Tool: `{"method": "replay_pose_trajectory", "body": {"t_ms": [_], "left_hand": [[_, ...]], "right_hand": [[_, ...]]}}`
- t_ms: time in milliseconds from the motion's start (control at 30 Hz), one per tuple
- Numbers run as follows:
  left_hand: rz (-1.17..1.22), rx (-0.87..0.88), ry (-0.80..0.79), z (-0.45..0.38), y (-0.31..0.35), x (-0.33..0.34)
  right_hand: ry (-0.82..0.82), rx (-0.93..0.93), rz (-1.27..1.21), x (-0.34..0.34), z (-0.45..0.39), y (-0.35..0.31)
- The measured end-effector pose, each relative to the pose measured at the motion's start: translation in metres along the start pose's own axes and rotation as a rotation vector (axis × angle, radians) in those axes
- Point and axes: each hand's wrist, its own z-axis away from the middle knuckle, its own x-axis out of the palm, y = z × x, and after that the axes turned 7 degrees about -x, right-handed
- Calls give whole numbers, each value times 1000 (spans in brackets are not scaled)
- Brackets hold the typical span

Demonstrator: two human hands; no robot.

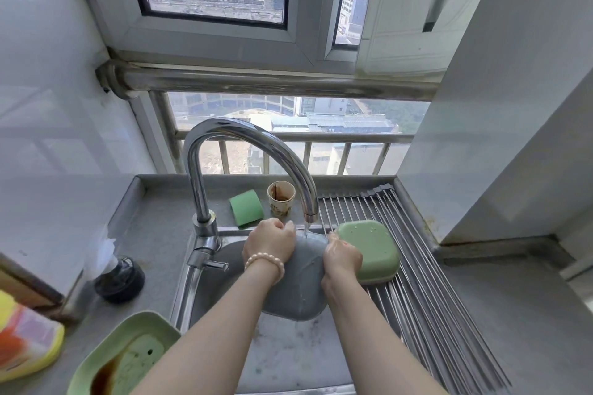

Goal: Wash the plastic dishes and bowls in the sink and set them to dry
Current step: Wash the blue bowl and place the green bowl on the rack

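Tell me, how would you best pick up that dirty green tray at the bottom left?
Probably by its raised rim. The green tray lies flat and open side up on the counter left of the sink, with brown liquid pooled inside. Coming from above at its long outer edge, thumb over the rim and fingers underneath, and keeping it level, should stop the liquid spilling. Its near end is out of view.
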Motion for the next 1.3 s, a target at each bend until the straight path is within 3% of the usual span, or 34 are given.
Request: {"method": "replay_pose_trajectory", "body": {"t_ms": [100, 167, 233, 300, 367, 533, 633, 733, 900, 1067, 1300], "left_hand": [[179, -73, -50, -3, 3, -6], [190, 61, 9, 7, 3, -4], [35, 295, 78, 19, -8, 3], [-218, 405, 94, 30, -24, 7], [-235, 338, 74, 34, -38, 8], [287, -32, -83, 17, -40, -3], [395, -145, -44, 12, -36, -5], [532, -265, -2, 14, -32, -5], [623, -391, 47, 12, -32, -7], [613, -472, 46, 14, -41, -9], [721, -473, 19, 12, -37, -14]], "right_hand": [[5, 5, 1, 0, -3, -2], [11, 41, -40, -1, -9, -4], [18, 113, -139, -2, -14, -5], [-5, 158, -179, -3, -18, -3], [-26, 183, -150, -2, -19, 1], [-81, 101, 66, -1, -15, 3], [-135, -120, 448, 1, -7, -6], [-191, -504, 859, 10, 13, -12], [-227, -829, 1230, 26, 46, 15], [-407, -823, 1427, 15, 48, 35], [-464, -526, 1056, 0, 11, 10]]}}
